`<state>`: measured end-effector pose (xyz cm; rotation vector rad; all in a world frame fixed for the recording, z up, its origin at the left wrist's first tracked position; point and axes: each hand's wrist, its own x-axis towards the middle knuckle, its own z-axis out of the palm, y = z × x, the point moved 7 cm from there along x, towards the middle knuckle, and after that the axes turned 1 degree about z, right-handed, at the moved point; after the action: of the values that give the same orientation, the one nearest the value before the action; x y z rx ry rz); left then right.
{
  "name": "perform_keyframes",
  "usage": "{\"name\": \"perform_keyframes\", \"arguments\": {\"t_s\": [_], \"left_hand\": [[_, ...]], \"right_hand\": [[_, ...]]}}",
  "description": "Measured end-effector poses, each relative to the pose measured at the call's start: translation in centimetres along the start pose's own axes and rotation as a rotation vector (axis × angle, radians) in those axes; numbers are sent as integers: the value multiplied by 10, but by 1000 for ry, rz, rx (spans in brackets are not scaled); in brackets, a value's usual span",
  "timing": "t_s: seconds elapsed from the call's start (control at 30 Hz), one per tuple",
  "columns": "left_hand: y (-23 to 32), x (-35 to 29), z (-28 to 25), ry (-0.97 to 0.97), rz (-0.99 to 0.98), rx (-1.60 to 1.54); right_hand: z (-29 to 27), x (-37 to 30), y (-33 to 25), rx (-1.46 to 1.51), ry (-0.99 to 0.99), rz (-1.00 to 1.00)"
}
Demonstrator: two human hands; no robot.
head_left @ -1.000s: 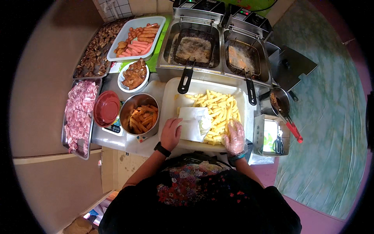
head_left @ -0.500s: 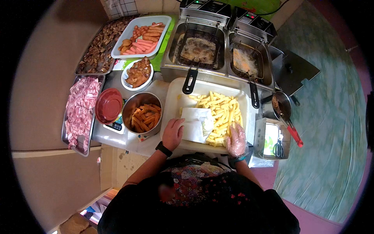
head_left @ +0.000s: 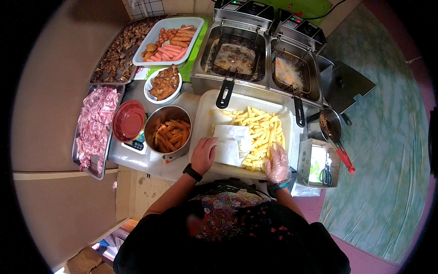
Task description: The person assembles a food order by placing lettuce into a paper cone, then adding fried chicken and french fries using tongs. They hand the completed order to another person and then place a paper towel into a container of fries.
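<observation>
A white rectangular tub (head_left: 207,107) in front of me holds yellow crinkle-cut fries (head_left: 259,125) and some flat white paper bags (head_left: 228,150). My left hand (head_left: 204,156), bare with a dark watch at the wrist, lies at the tub's near left edge beside the bags. Its fingers are stretched out and grip nothing that I can see. In a clear plastic glove, my right hand (head_left: 277,165) rests on the fries at the near right corner of the tub, fingers extended and open.
Beyond the tub, two fryers (head_left: 198,84) hold baskets in bubbling oil, their black handles (head_left: 225,93) reaching over the tub. On the left stand a steel pot (head_left: 157,114) of orange strips, a red bowl (head_left: 128,121) and a raw meat tray (head_left: 96,123). A red-handled pan (head_left: 332,125) stands right.
The whole view has shifted very slightly. Both hands stay in practically the same places, and the fries and bags look the same.
</observation>
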<state>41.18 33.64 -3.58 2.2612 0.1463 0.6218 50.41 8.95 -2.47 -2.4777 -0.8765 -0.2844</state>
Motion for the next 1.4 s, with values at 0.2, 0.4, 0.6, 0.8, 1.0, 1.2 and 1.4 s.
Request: {"name": "perform_keyframes", "arguments": {"t_s": [0.2,0.4,0.6,0.8,1.0,1.2,1.4], "left_hand": [[2,2,-1,-12,-11,5],[-2,0,1,-28,-43,-3],[1,1,-1,-23,-45,-14],[2,2,-1,-26,-23,3],[2,1,-1,-9,-20,3],[2,1,-1,-9,-20,7],[0,0,0,-9,-20,7]], "right_hand": [[1,-1,1,19,5,1],[1,-1,1,4,-16,16],[3,-2,2,5,-16,10],[6,-4,6,8,-19,26],[5,-4,5,5,-27,31],[4,-3,5,15,-13,13],[4,-3,5,14,-2,7]]}}
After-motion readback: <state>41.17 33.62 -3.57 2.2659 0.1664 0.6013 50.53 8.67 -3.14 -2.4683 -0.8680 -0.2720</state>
